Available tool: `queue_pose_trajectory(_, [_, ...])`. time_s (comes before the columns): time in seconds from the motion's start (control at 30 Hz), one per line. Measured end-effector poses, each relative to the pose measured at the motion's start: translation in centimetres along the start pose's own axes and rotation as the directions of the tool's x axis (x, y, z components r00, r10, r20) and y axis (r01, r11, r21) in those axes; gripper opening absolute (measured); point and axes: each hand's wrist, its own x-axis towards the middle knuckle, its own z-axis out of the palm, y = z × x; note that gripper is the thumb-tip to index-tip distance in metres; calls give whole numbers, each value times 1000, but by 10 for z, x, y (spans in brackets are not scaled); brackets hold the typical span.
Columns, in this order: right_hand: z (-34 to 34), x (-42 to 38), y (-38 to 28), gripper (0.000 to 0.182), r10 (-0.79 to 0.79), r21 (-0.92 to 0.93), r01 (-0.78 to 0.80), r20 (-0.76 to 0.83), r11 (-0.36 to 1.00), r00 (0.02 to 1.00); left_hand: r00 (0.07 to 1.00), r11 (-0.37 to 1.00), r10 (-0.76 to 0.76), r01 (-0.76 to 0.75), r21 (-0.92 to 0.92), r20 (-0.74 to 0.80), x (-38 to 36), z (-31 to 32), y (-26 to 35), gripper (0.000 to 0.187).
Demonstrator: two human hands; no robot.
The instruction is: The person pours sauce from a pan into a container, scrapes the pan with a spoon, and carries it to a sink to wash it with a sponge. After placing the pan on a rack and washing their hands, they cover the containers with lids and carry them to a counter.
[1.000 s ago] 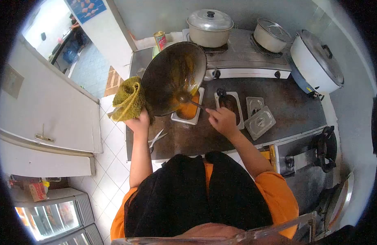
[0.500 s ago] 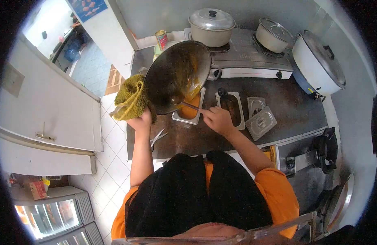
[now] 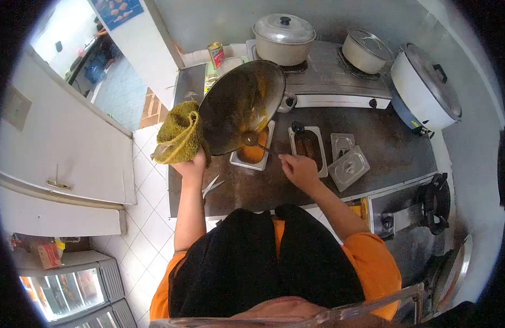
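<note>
My left hand is closed around a folded green cloth at the left edge of a dark wok. The wok is tilted up on its side, with orange-brown sauce smeared inside. In my right hand, the fingers grip the thin handle of a ladle, whose bowl is at the wok's lower rim. Below that rim stands a rectangular metal container with orange sauce in it, partly hidden by the wok. Scissors lie on the counter near my left forearm.
A second metal container holds dark contents and a black-handled utensil. Two metal lids lie right of it. Behind are a stove, a lidded pot, a smaller pot, a large white cooker and a can.
My right hand and the ladle have moved slightly right, the ladle bowl along the wok's lower rim. The wok and my left hand have shifted a little right and down.
</note>
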Motion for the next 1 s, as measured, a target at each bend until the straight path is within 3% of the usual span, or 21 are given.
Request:
queue_pose_trajectory(0.2, [-1,20,-18,20,-28,177,68,-220,982,975,999,999,-46,46,3,17,-6,0,-9,29])
queue_pose_trajectory(0.27, [8,12,-19,17,-57,63,61,-65,996,996,998,997,-65,66,-32,11,-6,0,-7,29])
queue_pose_trajectory(0.33, [3,-9,-11,16,-18,40,19,-31,999,999,997,995,-82,81,-66,-4,-2,2,-5,29])
queue_pose_trajectory(0.4, [-3,-15,-4,16,21,20,-21,16,1000,1000,1000,1000,1,-1,-14,8,1,0,0,28])
queue_pose_trajectory(0.57, [-1,22,-19,21,40,153,0,-261,988,964,997,997,-69,70,-24,36,-4,-2,-7,28])
queue_pose_trajectory(0.7, [27,28,-12,20,0,83,22,-267,996,964,999,998,-44,44,-39,-1,-4,0,-4,27])
queue_pose_trajectory(0.77, [14,1,-16,19,74,-7,-75,-58,997,996,1000,1000,-19,20,-25,10,-2,-1,-6,27])
queue_pose_trajectory(0.9, [-3,-17,-15,19,148,64,-149,15,987,989,999,997,-4,1,71,40,-3,0,-9,28])
queue_pose_trajectory(0.97, [0,4,-16,19,48,142,-12,-251,990,967,999,998,-17,14,57,46,-5,0,-10,29])
queue_pose_trajectory(1.0, [4,13,-18,19,54,141,-18,-254,990,966,999,999,-28,26,44,41,-5,1,-9,30])
